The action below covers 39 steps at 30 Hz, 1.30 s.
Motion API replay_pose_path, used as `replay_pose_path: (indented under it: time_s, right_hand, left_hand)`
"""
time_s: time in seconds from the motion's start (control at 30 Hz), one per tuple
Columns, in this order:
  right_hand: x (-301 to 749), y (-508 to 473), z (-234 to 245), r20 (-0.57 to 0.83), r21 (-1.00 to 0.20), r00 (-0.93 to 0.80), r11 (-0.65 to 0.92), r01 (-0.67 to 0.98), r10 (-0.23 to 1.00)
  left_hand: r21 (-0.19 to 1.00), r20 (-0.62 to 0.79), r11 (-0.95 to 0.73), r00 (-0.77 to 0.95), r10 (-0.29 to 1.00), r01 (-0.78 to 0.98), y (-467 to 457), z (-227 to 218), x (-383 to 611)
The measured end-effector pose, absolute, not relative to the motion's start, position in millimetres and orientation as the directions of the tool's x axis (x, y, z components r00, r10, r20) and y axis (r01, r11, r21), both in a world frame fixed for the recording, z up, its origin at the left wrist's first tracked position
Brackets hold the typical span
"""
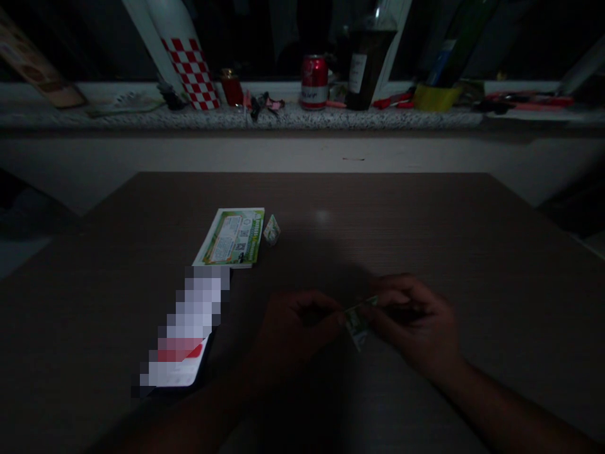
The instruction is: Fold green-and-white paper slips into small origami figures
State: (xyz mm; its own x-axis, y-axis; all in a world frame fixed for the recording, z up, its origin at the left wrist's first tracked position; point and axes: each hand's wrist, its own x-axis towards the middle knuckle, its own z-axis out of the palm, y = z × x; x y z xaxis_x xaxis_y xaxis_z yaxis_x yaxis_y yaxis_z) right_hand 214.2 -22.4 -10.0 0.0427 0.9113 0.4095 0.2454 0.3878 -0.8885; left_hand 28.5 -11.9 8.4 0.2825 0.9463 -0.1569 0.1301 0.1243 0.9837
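Note:
The scene is dim. Over the dark wooden table (425, 227) both my hands pinch a small folded piece of green-and-white printed paper (358, 325). My left hand (295, 325) grips its left edge with closed fingers. My right hand (416, 321) grips the right side, fingers curled. A stack of green-and-white printed paper slips (231, 236) lies farther away on the left. A small folded paper shape (271, 229) sits just right of that stack.
A phone (182, 334) with a lit screen lies at the left of my hands. Behind the table a stone windowsill (142, 118) holds a red can (314, 81), a dark bottle (366, 63), a red-checked white object (189, 60), a yellow tape roll (435, 96) and small tools.

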Motion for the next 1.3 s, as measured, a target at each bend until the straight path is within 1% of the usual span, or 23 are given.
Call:
replay_pose_path:
  time_s: [0.07, 0.17, 0.27, 0.37, 0.5, 0.6, 0.77, 0.9, 1.0, 1.17, 1.3]
  right_hand:
    - [213.2, -21.1, -9.0, 0.347, -0.928, 0.012, 0.342, 0.148, 0.938]
    - [214.1, -19.4, -9.2, 0.26, -0.965, -0.116, 0.263, 0.012, 0.959]
    - [216.2, -18.5, -11.1, 0.208, -0.978, -0.196, 0.205, -0.037, 0.958]
    - [217.2, -18.4, -13.1, 0.201, -0.978, -0.259, 0.21, 0.006, 0.945]
    - [216.6, -18.7, -15.5, 0.24, -0.938, -0.381, 0.314, 0.146, 0.893]
    - [217.1, -18.6, -17.2, 0.254, -0.917, -0.444, 0.36, 0.173, 0.859]
    - [219.6, -19.6, -14.7, 0.296, -0.877, -0.452, 0.427, 0.221, 0.841]
    - [219.9, -21.5, -9.8, 0.323, -0.874, -0.454, 0.446, 0.194, 0.83]
    - [219.9, -21.3, -8.5, 0.327, -0.881, -0.463, 0.443, 0.164, 0.824]
    - [220.4, -19.3, -12.1, 0.32, -0.895, -0.473, 0.425, 0.132, 0.821]
    - [220.6, -20.2, -16.8, 0.314, -0.92, -0.43, 0.383, 0.083, 0.846]
  left_hand:
    - [0.98, -0.191, 0.173, 0.239, 0.952, 0.095, -10.4, 8.5, 29.0]
    - [0.969, -0.248, 0.243, 0.164, 0.955, 0.049, -8.0, 9.4, 29.4]
    - [0.965, -0.261, 0.262, 0.128, 0.957, 0.01, -6.3, 10.3, 29.3]
    - [0.97, -0.241, 0.244, 0.118, 0.963, -0.008, -6.4, 10.8, 29.4]
    - [0.972, -0.234, 0.235, 0.13, 0.964, 0.009, -8.2, 11.5, 30.3]
    - [0.969, -0.246, 0.248, 0.177, 0.953, 0.013, -8.6, 11.3, 30.5]
    - [0.969, -0.231, 0.245, 0.28, 0.932, -0.014, -7.7, 8.8, 29.7]
    - [0.957, -0.264, 0.289, 0.312, 0.913, -0.037, -8.3, 7.5, 30.4]
    - [0.952, -0.268, 0.304, 0.355, 0.896, -0.047, -8.5, 6.3, 30.7]
    - [0.964, -0.236, 0.264, 0.408, 0.882, -0.012, -8.1, 4.7, 28.2]
    - [0.972, -0.219, 0.235, 0.434, 0.874, 0.017, -8.3, 3.7, 27.6]
